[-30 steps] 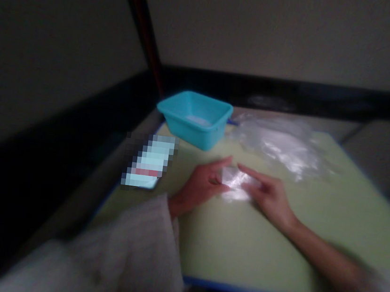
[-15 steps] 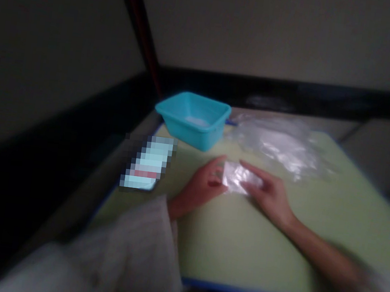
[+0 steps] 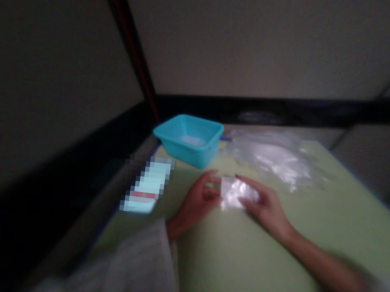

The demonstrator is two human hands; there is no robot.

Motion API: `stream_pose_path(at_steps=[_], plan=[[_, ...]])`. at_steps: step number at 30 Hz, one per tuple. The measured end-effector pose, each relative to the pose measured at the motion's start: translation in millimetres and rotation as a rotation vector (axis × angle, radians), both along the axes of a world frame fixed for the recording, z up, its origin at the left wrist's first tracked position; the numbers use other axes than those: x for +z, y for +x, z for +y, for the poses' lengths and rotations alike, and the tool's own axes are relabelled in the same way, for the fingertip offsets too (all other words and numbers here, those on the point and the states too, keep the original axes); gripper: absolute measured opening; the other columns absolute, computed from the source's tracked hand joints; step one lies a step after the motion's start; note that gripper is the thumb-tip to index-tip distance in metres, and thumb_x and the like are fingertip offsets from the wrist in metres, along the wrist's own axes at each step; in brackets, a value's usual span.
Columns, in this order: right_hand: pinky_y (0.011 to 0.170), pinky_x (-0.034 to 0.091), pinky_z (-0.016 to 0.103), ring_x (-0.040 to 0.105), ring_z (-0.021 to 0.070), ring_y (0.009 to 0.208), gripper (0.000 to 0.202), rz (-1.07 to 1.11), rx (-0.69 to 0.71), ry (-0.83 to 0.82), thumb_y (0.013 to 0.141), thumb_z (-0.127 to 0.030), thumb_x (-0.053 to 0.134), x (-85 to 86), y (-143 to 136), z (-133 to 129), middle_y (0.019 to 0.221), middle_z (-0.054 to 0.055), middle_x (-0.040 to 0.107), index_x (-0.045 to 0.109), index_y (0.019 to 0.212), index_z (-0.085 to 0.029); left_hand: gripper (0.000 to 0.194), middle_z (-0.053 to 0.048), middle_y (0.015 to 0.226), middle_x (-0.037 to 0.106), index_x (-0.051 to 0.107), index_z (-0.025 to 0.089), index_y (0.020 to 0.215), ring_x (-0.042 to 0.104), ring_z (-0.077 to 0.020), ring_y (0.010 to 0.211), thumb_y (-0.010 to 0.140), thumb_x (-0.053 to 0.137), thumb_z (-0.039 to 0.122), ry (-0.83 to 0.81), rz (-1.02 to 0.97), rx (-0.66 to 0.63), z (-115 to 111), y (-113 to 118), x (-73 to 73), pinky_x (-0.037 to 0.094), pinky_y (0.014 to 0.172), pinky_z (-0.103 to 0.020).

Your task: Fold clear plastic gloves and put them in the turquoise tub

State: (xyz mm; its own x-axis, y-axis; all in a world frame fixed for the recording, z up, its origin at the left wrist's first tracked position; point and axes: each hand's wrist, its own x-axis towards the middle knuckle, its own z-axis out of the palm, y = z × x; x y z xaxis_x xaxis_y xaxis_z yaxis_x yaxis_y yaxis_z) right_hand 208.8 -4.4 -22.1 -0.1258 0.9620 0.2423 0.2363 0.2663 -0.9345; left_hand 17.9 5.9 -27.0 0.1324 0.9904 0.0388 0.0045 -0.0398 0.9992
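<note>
1. Nearest the camera, two pale sleeves are entering from the bottom edge, the left sleeve [image 3: 138,262] blurred and bulky, the right forearm [image 3: 322,270] stretching in bare from the lower right.
2. The tabletop [image 3: 237,265] is showing a pale green surface with a blue edge along the near side.
3. The left hand [image 3: 198,201] is resting on the green surface, fingers curled, thumb and fingertips pinching the left edge of a small clear plastic bag [image 3: 234,192].
4. The right hand [image 3: 268,207] is lying over the right side of the same bag, fingers stretched out flat along its top and lower edges, holding it.
5. The bag is sitting between the two hands, near the middle of the tabletop, looking crumpled and shiny; whether it is lifted or lying flat on the surface cannot be told, the picture being blurred.
6. Left of the left hand, near the tabletop's left edge, a flat bright object [image 3: 146,183] is lying, pixelated, so its nature cannot be told.
7. Beyond the hands, a turquoise plastic tub [image 3: 189,140] is standing at the far left of the tabletop, something pale lying in its bottom.
8. Just right of the tub, a loose heap of clear plastic bags [image 3: 275,157] is spreading across the far part of the tabletop, well apart from the bag in hand.
9. Farthest, a dark band is running along the base of plain beige walls [image 3: 246,43] meeting in a corner.
</note>
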Motion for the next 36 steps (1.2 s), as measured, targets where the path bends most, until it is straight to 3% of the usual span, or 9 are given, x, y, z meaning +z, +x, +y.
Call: stream_pose_path(at_steps=[5,10,19,30,36], plan=[[0.079,0.054,0.038,0.064,0.0256,0.097,0.041,0.034,-0.011,0.015,0.072,-0.028,0.067,-3.1,-1.4,-0.5,0.11,0.005,0.07,0.067,0.113,-0.023,0.038,-0.005,0.104,0.062,0.053,0.019,0.102,0.061,-0.0121,0.08,0.068,0.071,0.023,0.146,-0.087,0.262,15.3,-18.3,3.6,0.048,0.069,-0.024],[0.081,0.054,0.038,0.064,0.0264,0.1,0.041,0.077,0.008,0.012,0.074,-0.029,0.066,-7.0,-3.4,0.2,0.113,0.006,0.069,0.067,0.114,-0.023,0.038,-0.002,0.089,0.063,0.056,0.018,0.092,0.059,-0.0114,0.074,0.065,0.076,0.036,0.11,-0.215,0.426,38.4,-38.3,6.6,0.045,0.065,-0.022],[0.081,0.054,0.04,0.064,0.0275,0.101,0.039,0.092,0.019,0.018,0.074,-0.033,0.067,-7.3,-5.5,2.1,0.11,0.006,0.07,0.068,0.111,-0.024,0.034,0.0,0.076,0.063,0.061,0.015,0.081,0.059,-0.0094,0.066,0.061,0.078,0.036,0.024,-0.365,0.374,64.6,-50.0,4.4,0.043,0.058,-0.019],[0.08,0.054,0.04,0.065,0.0274,0.1,0.034,0.104,0.028,-0.007,0.073,-0.033,0.069,-8.0,-3.9,2.2,0.107,0.006,0.071,0.071,0.105,-0.024,0.024,-0.001,0.084,0.065,0.06,0.017,0.085,0.062,-0.0093,0.07,0.068,0.074,0.027,0.029,-0.474,0.332,72.4,-51.1,4.4,0.047,0.061,-0.019],[0.077,0.055,0.038,0.068,0.026,0.092,0.031,0.158,0.066,-0.016,0.072,-0.034,0.071,-4.7,-4.4,0.0,0.106,0.007,0.072,0.073,0.1,-0.023,0.015,0.0,0.074,0.062,0.059,0.017,0.078,0.061,-0.0108,0.07,0.073,0.071,0.024,0.044,-0.444,0.353,77.3,-56.1,1.2,0.046,0.061,-0.02]])
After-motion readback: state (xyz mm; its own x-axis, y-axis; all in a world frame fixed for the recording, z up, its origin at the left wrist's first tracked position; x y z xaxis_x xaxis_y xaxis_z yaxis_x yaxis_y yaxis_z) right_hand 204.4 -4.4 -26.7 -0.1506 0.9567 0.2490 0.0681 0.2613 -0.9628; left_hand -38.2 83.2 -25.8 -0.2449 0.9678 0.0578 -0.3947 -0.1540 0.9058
